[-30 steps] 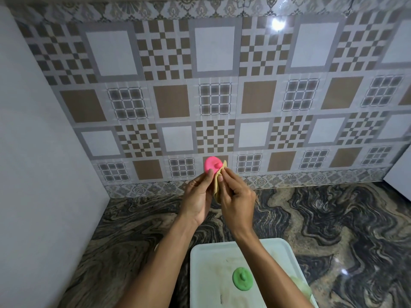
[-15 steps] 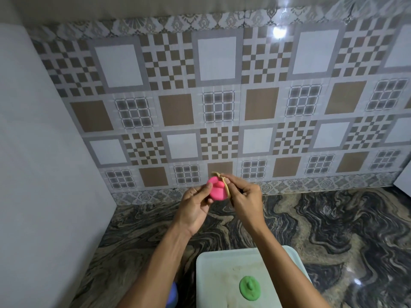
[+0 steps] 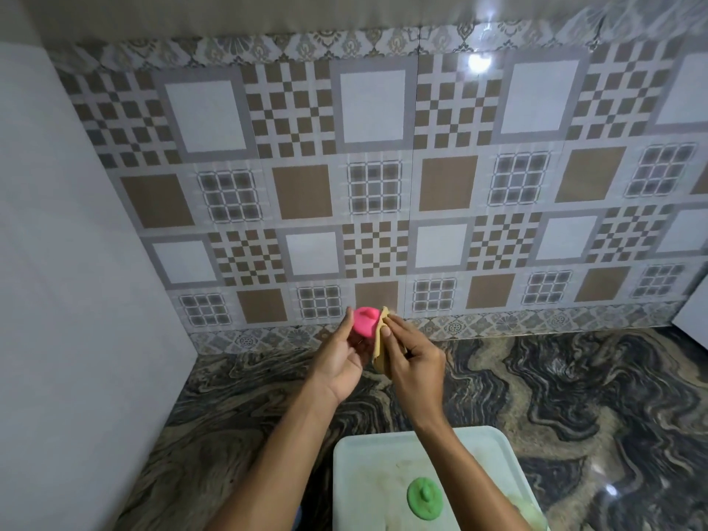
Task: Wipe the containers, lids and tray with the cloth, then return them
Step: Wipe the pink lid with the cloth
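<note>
Holding pink lid [image 3: 364, 321], left hand [image 3: 340, 360]; cloth [image 3: 379, 348], right hand [image 3: 415, 362].

Place: a home kitchen corner.
Counter: stone counter [image 3: 574, 396] veined in swirling black, grey and tan, spreading under and to both sides of the left grip [image 3: 339, 358] and right grip [image 3: 415, 358].
Backsplash: glossy wall tiles [image 3: 375, 185] in brown, grey and white squares and checks, just behind the grips; a floral border strip [image 3: 498, 323] where they meet the counter.
Side wall: plain pale wall [image 3: 76, 262] left of the left grip.
Kitchenware: pale plastic tray [image 3: 367, 473] bearing a green lid [image 3: 424, 502], nearer than the grips; a pink lid [image 3: 364, 320] held in the left grip, a cloth [image 3: 379, 350] pinched in the right.
</note>
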